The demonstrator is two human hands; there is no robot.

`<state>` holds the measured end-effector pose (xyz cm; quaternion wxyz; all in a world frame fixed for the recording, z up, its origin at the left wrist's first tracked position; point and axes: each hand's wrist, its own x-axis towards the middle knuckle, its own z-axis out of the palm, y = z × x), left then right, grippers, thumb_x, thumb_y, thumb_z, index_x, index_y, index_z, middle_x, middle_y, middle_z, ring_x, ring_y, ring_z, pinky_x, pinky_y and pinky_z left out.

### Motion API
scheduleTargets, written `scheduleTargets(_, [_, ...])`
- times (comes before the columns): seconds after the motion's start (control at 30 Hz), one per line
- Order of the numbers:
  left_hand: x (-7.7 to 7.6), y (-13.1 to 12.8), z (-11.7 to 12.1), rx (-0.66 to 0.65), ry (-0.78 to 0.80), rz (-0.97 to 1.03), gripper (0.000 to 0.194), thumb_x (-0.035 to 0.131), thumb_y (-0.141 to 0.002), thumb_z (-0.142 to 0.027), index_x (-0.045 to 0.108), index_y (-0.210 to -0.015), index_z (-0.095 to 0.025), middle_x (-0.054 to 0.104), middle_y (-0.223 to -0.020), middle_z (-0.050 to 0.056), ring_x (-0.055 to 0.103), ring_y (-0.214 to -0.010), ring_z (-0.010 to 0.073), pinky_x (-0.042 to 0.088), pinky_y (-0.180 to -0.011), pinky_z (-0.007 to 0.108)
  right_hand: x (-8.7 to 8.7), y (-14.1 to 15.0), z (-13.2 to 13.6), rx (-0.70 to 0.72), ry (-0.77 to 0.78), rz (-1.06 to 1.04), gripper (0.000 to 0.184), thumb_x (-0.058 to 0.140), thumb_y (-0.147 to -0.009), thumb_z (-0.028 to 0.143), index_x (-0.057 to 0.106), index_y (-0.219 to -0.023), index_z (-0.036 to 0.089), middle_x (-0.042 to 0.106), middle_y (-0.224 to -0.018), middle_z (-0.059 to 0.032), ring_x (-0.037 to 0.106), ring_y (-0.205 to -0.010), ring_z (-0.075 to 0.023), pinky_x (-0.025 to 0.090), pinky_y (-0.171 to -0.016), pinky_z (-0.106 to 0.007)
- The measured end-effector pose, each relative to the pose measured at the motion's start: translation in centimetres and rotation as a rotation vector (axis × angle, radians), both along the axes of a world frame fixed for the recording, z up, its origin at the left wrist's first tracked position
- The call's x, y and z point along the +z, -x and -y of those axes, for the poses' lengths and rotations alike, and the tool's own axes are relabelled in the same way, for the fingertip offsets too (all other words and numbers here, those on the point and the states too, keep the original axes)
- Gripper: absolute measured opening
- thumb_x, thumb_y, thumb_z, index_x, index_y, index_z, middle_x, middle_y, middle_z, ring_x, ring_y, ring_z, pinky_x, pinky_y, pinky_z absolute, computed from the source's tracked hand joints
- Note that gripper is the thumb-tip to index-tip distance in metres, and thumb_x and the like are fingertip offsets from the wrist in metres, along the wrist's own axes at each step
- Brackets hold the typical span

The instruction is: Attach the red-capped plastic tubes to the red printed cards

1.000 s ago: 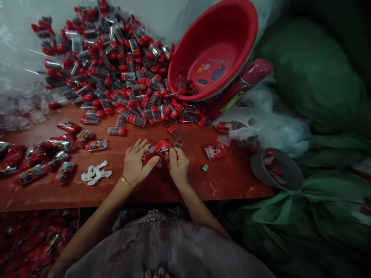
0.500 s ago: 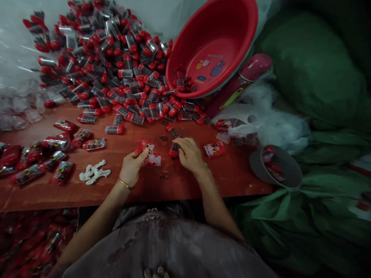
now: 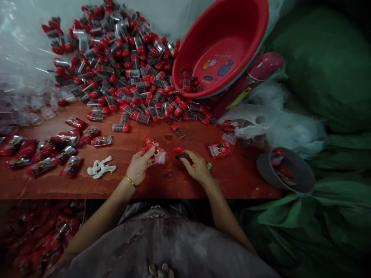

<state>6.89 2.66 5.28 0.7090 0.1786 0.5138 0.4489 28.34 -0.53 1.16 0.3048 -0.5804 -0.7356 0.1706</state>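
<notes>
Between the thumb and fingers of my left hand [image 3: 138,166] are red printed packets [image 3: 159,154], overlapping and flat-looking. My right hand [image 3: 197,168] is closed on a small red-capped tube [image 3: 177,150] with dark contents, its red end pointing toward the packets. A small gap separates the tube from the packets. Just beyond the hands lies another red-capped tube [image 3: 177,131] on the table. One red packet [image 3: 219,150] rests flat to the right of my right hand.
A large heap of red-capped tubes [image 3: 133,73] fills the back, beside a tilted red basin [image 3: 237,34]. Filled red packets [image 3: 71,166] and white twisted strips [image 3: 101,167] lie left. A pink flask [image 3: 265,66], plastic bag [image 3: 301,123] and grey bowl [image 3: 265,172] are at right.
My right hand has lifted the tube off the table and turned it, red end toward the left. My left hand still grips the packets. The whole view has shifted slightly.
</notes>
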Motion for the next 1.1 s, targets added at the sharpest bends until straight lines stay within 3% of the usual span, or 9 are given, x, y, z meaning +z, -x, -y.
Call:
scheduleTargets(0.13, [0.0, -0.6, 0.3, -0.028, -0.031, -0.002, 0.042, 0.086, -0.042, -0.039, 0.068, -0.068, -0.012, 0.069, -0.065, 0.002, 0.060, -0.054, 0.0100, 0.047, -0.055, 0.021, 2.1, 1.5, 2.9, 0.069, 0.208, -0.382, 0.019, 0.050, -0.084, 0.035, 0.061, -0.085, 0.019, 0.060, -0.063, 0.0009, 0.054, -0.055, -0.0128, 0.042, -0.054, -0.024])
scheduleTargets(0.27, [0.6, -1.3, 0.6, -0.068, -0.084, 0.014, 0.041, 0.085, -0.042, -0.040, 0.069, -0.067, -0.012, 0.070, -0.066, 0.003, 0.061, -0.058, 0.0120, 0.047, -0.058, 0.023, 3.4, 2.7, 3.4, 0.043, 0.375, -0.546, 0.019, 0.054, -0.078, 0.034, 0.059, -0.071, 0.018, 0.049, -0.051, 0.0042, 0.044, -0.045, -0.0091, 0.033, -0.044, -0.021])
scheduleTargets(0.6, [0.4, -0.7, 0.4, -0.214, -0.298, -0.165, 0.035, 0.080, -0.052, -0.044, 0.070, -0.064, -0.013, 0.067, -0.063, 0.001, 0.055, -0.058, 0.0104, 0.044, -0.062, 0.024, 3.2, 3.7, 2.9, 0.002, 0.442, -0.648, 0.022, 0.056, -0.075, 0.039, 0.059, -0.070, 0.018, 0.053, -0.056, 0.0025, 0.047, -0.048, -0.0092, 0.037, -0.046, -0.020])
scheduleTargets(0.73, [-0.1, -1.1, 0.6, -0.246, -0.288, -0.124, 0.033, 0.082, -0.050, -0.040, 0.067, -0.062, -0.013, 0.064, -0.060, -0.001, 0.053, -0.057, 0.0094, 0.043, -0.061, 0.023, 2.3, 4.2, 2.6, 0.018, 0.525, -0.747, 0.028, 0.054, -0.077, 0.046, 0.056, -0.072, 0.019, 0.049, -0.051, 0.0046, 0.045, -0.042, -0.0083, 0.033, -0.041, -0.020])
scheduleTargets(0.87, [-1.2, -2.2, 1.3, -0.246, -0.169, -0.045, 0.040, 0.083, -0.044, -0.046, 0.067, -0.061, -0.012, 0.063, -0.057, 0.000, 0.051, -0.052, 0.0088, 0.042, -0.056, 0.023, 1.7, 5.4, 2.0, -0.042, 0.343, -0.673, 0.027, 0.049, -0.083, 0.044, 0.052, -0.072, 0.020, 0.047, -0.053, 0.0043, 0.044, -0.046, -0.0091, 0.035, -0.046, -0.021])
scheduleTargets(0.97, [-1.7, -2.5, 1.8, -0.199, -0.182, -0.020, 0.042, 0.081, -0.047, -0.048, 0.068, -0.063, -0.012, 0.063, -0.057, 0.000, 0.051, -0.053, 0.0088, 0.041, -0.055, 0.022, 1.8, 6.2, 1.5, -0.080, 0.189, -0.583, 0.025, 0.047, -0.086, 0.042, 0.051, -0.072, 0.021, 0.047, -0.057, 0.0031, 0.045, -0.053, -0.0107, 0.037, -0.051, -0.022])
scheduleTargets(1.1, [-1.5, -1.7, 1.6, -0.129, -0.255, -0.017, 0.035, 0.078, -0.057, -0.046, 0.067, -0.062, -0.014, 0.057, -0.052, -0.003, 0.044, -0.048, 0.0059, 0.038, -0.053, 0.020, 1.6, 6.5, 1.5, -0.031, 0.235, -0.595, 0.027, 0.046, -0.087, 0.042, 0.049, -0.071, 0.021, 0.046, -0.056, 0.0039, 0.043, -0.051, -0.0102, 0.036, -0.049, -0.022])
